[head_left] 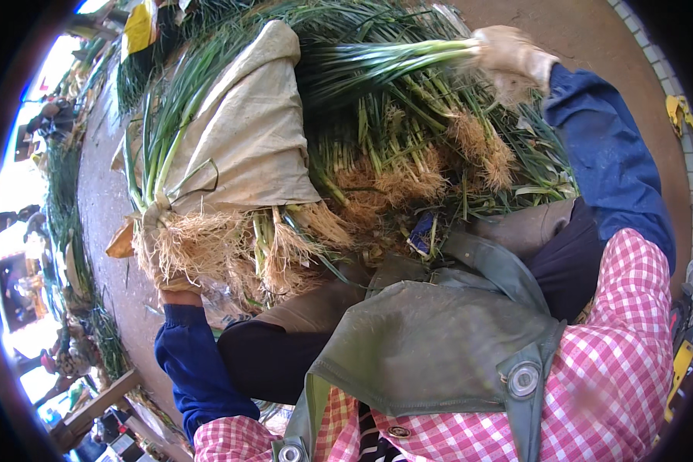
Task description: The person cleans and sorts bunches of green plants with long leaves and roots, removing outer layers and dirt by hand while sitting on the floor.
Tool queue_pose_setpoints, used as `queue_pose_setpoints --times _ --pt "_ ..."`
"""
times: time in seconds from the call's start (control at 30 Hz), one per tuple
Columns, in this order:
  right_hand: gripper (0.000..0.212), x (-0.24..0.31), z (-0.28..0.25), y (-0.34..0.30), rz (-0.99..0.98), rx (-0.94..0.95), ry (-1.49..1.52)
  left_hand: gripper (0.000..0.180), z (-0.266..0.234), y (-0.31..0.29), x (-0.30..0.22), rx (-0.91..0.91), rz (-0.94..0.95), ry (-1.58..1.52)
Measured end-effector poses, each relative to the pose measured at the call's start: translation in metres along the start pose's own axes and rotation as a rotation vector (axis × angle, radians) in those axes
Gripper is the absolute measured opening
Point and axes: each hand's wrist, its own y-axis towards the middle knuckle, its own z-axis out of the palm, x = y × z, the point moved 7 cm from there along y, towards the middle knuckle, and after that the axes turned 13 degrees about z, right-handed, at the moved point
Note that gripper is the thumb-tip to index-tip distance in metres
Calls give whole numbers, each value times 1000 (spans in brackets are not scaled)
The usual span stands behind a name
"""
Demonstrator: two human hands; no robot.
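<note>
My left hand [162,258], in a dirty glove, grips a bunch of green onions [200,242] at the root end, low on the left. My right hand [512,58], also gloved, is closed around a second bunch of green onions [393,55] near its white stems at the upper right; its leaves point left. Between the two hands lies a big heap of green onions [393,162] with pale tangled roots facing me. A tan cloth sack [246,131] lies over the left part of the heap.
A grey-green apron [431,339] with metal snaps covers my lap over a pink checked shirt. Brown ground [593,38] runs behind the heap. Wooden planks [92,404] and more greens sit at the lower left. A yellow object [679,112] lies at the right rim.
</note>
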Motion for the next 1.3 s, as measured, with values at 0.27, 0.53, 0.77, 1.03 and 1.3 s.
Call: queue_pose_setpoints --times 0.27,0.53,0.77,1.03,1.3 --pt "22 -214 126 -28 376 -64 -75 26 5 -2 0 16 55 5" --pt "19 -218 -48 -23 259 -485 -338 27 2 -12 -2 33 74 29" --pt "16 -214 -294 -81 688 -1058 -648 28 0 -31 2 56 70 35" --pt "28 -174 -137 -19 272 -400 256 30 -5 -39 0 79 101 76" --pt "41 -34 194 -7 722 521 1102 29 -1 20 -12 116 252 150"
